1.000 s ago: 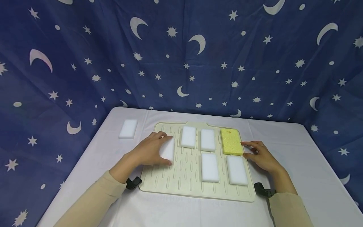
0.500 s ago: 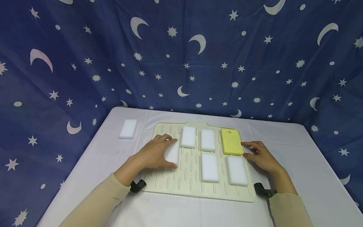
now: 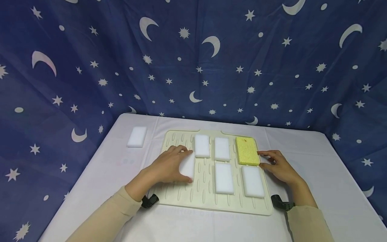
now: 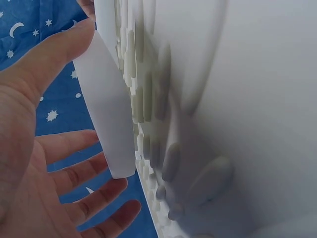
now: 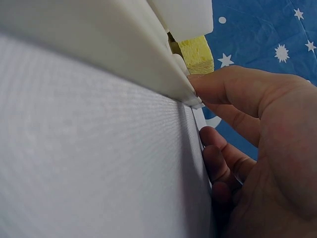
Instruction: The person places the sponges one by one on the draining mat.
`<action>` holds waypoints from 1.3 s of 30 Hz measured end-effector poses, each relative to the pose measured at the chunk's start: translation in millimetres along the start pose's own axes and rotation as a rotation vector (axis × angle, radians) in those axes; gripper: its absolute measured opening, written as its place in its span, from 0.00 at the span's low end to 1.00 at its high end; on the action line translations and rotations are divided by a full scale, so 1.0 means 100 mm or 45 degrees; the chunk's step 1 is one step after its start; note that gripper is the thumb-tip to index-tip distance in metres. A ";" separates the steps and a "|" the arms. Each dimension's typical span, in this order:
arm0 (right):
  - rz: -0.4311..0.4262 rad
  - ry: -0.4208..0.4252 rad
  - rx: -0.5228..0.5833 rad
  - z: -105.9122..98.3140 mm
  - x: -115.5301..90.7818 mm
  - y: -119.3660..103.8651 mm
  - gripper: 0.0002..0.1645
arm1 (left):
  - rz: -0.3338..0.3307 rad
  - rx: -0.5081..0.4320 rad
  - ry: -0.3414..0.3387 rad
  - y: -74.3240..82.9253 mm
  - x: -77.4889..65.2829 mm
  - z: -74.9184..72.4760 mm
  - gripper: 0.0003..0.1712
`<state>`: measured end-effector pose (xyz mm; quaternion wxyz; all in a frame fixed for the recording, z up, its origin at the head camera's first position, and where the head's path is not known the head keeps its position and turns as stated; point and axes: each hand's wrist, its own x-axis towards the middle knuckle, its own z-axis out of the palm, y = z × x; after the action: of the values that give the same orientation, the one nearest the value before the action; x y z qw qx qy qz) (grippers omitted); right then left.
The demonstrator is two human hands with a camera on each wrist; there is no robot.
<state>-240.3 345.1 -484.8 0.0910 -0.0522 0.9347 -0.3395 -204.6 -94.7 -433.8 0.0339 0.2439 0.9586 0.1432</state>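
Note:
A cream ribbed mat (image 3: 187, 203) lies on the table with several white sponges and one yellow sponge (image 3: 247, 150) on it. With thumb and fingertips, my left hand (image 3: 169, 165) grips the ends of a white sponge (image 3: 188, 165) over the mat's left part. In the left wrist view this sponge (image 4: 106, 104) spans from thumb to fingers, close to the ribs. Just behind it sits another white sponge (image 3: 202, 146). My right hand (image 3: 279, 167) touches the mat's right edge beside the yellow sponge, index finger and thumb apart; its other fingers are loosely curled.
More white sponges (image 3: 222, 149) (image 3: 224, 178) (image 3: 252, 181) lie on the mat's middle and right. A single white sponge (image 3: 137, 137) rests on the white tablecloth (image 3: 193, 225) at the back left. A blue moon-and-star curtain (image 3: 193, 60) hangs behind the table.
My left hand has moved rightward and slightly toward me with the white sponge. The white sponge behind it has shifted a little to the right. My right hand stays where it was.

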 end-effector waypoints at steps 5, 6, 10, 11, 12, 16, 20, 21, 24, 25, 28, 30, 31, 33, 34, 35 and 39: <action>0.011 -0.004 0.011 0.00 0.00 0.00 0.34 | -0.018 0.000 -0.013 0.02 -0.02 -0.02 0.58; 0.015 -0.004 0.015 0.00 0.00 0.00 0.34 | -0.017 -0.003 -0.015 0.03 -0.02 -0.02 0.58; 0.019 -0.007 0.026 0.00 0.00 0.01 0.35 | -0.014 -0.007 -0.011 0.05 -0.03 -0.04 0.58; 0.019 -0.007 0.026 0.00 0.01 0.01 0.35 | -0.009 -0.007 -0.005 0.05 -0.03 -0.04 0.58; 0.019 -0.007 0.027 0.00 0.01 0.01 0.34 | -0.006 -0.007 -0.001 0.06 -0.03 -0.05 0.58; 0.019 -0.006 0.018 0.00 0.01 0.02 0.34 | -0.010 0.014 0.003 0.06 -0.03 -0.06 0.58; 0.012 -0.003 0.020 0.00 0.01 0.02 0.34 | -0.030 0.049 0.002 0.04 -0.03 -0.08 0.59; 0.009 -0.002 0.019 0.00 0.01 0.02 0.34 | -0.035 0.056 0.005 0.04 -0.03 -0.08 0.59; -0.001 0.002 0.017 0.00 0.00 0.02 0.33 | -0.041 0.066 0.011 0.03 -0.03 -0.09 0.59; -0.004 0.002 0.015 0.00 0.00 0.02 0.33 | -0.042 0.068 0.013 0.02 -0.03 -0.09 0.59; -0.012 0.002 0.012 0.00 0.01 0.02 0.33 | -0.052 0.071 0.008 0.02 -0.03 -0.09 0.59; -0.013 0.002 0.010 0.00 0.01 0.03 0.33 | -0.066 0.075 -0.005 0.02 -0.02 -0.08 0.59; -0.013 0.001 0.009 0.00 0.01 0.03 0.33 | -0.075 0.078 -0.013 0.02 -0.02 -0.08 0.59; -0.010 -0.001 0.006 0.00 0.01 0.03 0.33 | -0.090 0.083 -0.027 0.02 -0.02 -0.08 0.60; -0.007 -0.003 0.006 0.00 0.01 0.03 0.33 | -0.096 0.086 -0.034 0.02 -0.02 -0.08 0.60; -0.004 -0.004 0.006 0.00 0.01 0.03 0.33 | -0.100 0.088 -0.038 0.02 -0.02 -0.08 0.60; 0.004 -0.008 0.015 0.00 0.01 0.03 0.33 | -0.104 0.090 -0.043 0.02 -0.02 -0.07 0.60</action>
<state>-241.5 347.2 -486.9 0.0947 -0.0512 0.9325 -0.3447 -202.8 -96.1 -426.7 0.0472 0.2080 0.9715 0.1037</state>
